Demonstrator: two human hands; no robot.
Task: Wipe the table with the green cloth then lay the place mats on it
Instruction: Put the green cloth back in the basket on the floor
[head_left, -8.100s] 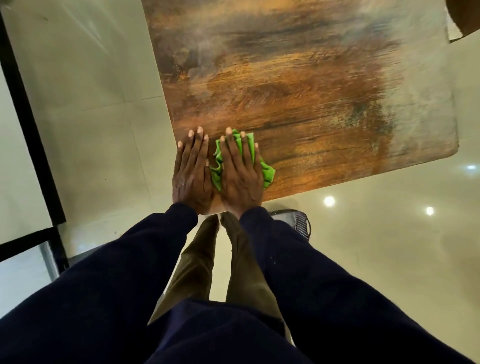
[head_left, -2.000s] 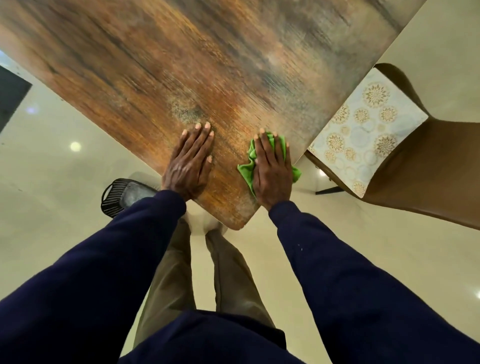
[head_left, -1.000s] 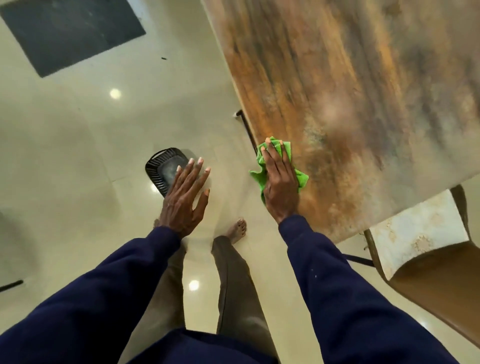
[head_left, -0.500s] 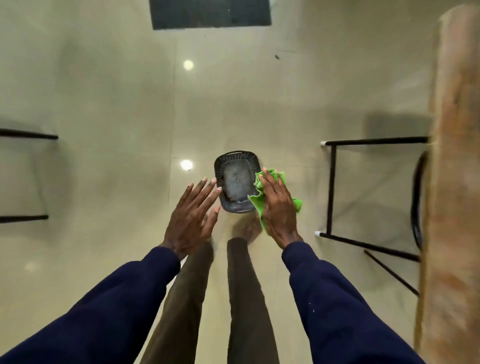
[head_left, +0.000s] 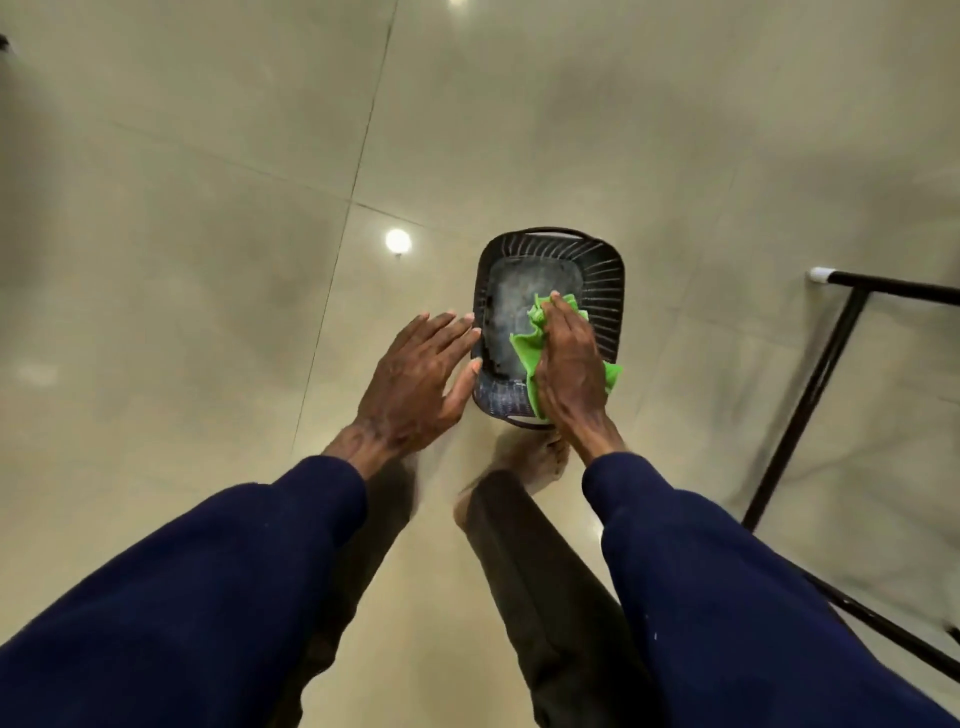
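Hovering over the basket (head_left: 605, 270) now, right hand (head_left: 569, 366) with green cloth (head_left: 524, 349).

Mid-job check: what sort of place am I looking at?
Probably a room indoors, perhaps a home dining area: glossy tiled floor reflecting ceiling lights, black metal furniture frame, dark basket on the floor.

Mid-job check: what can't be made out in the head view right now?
1. Green cloth: head view, mostly covered by the right hand holding it; whether it touches the basket is unclear.
2. Basket: near rim and part of its floor hidden by hand and cloth.
3. Table top, place mats: outside the frame; only a black metal frame shows, cut by the right edge.
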